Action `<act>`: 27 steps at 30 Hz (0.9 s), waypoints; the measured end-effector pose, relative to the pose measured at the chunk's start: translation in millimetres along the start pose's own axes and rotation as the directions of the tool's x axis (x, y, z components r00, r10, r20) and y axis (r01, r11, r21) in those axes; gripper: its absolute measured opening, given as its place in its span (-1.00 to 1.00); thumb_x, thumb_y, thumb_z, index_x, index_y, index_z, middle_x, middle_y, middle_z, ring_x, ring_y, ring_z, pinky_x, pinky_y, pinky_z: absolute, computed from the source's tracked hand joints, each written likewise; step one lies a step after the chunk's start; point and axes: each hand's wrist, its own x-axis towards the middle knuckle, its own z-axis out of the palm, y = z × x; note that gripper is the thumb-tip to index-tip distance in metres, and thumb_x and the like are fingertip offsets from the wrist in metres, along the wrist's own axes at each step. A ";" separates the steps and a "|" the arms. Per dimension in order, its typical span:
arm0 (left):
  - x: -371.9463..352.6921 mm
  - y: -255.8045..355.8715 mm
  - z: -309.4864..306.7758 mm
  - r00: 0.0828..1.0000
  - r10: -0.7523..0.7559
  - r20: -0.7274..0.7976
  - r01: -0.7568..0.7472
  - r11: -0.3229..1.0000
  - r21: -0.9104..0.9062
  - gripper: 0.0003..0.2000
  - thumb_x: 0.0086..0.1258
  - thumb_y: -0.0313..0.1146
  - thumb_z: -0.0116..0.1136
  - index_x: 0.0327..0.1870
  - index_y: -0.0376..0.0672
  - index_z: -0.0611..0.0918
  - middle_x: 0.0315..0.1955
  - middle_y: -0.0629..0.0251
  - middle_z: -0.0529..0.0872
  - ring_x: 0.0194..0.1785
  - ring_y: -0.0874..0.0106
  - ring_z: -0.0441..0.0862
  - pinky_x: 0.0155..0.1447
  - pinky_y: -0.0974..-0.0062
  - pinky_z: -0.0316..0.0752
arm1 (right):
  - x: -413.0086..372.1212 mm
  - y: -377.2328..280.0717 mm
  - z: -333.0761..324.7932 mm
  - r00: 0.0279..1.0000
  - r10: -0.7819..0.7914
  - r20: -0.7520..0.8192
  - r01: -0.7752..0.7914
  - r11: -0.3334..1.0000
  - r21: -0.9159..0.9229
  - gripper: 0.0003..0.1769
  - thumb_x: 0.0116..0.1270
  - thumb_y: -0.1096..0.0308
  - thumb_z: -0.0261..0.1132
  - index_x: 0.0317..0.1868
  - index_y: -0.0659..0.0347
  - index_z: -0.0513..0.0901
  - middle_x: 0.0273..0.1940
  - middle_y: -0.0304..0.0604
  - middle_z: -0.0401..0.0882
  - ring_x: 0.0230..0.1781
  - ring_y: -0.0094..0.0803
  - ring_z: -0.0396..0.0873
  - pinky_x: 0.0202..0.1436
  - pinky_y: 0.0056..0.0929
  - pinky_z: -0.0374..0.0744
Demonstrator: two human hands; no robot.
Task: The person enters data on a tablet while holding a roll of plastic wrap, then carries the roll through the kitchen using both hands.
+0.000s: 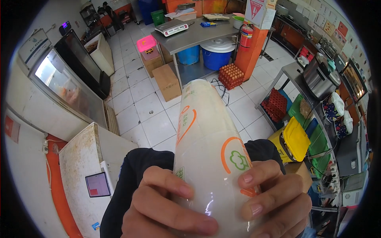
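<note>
Both my hands grip a long, whitish tube-shaped pack with orange and green print. Its glossy surface looks like clear plastic wrap; what lies inside cannot be made out. The pack points away from me, its far end over the floor tiles. My left hand wraps the near left side, fingers curled on top. On the near right side, my right hand has its fingers bent over the printed surface. Both thumbs are hidden. Beneath the pack, my dark-clothed legs show on either side.
A steel table with a scale stands ahead. Below are cardboard boxes, a blue bucket and egg trays. To the right are a yellow bin and steel cooker; to the left, a tablet and fridges.
</note>
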 end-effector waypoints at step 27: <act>5.0 1.8 36.6 0.918 -0.003 -0.397 -0.003 1.000 -0.015 -0.82 0.26 -0.29 0.25 -0.53 -0.01 0.54 -0.43 0.54 0.45 -0.19 0.48 0.45 -0.06 0.38 0.30 | -0.7 -5.6 -15.1 0.974 -0.076 0.215 0.063 0.996 0.065 -0.83 0.38 0.29 0.16 -0.06 0.05 0.53 -0.18 -0.32 0.53 -0.09 -0.19 0.52 0.05 0.13 0.54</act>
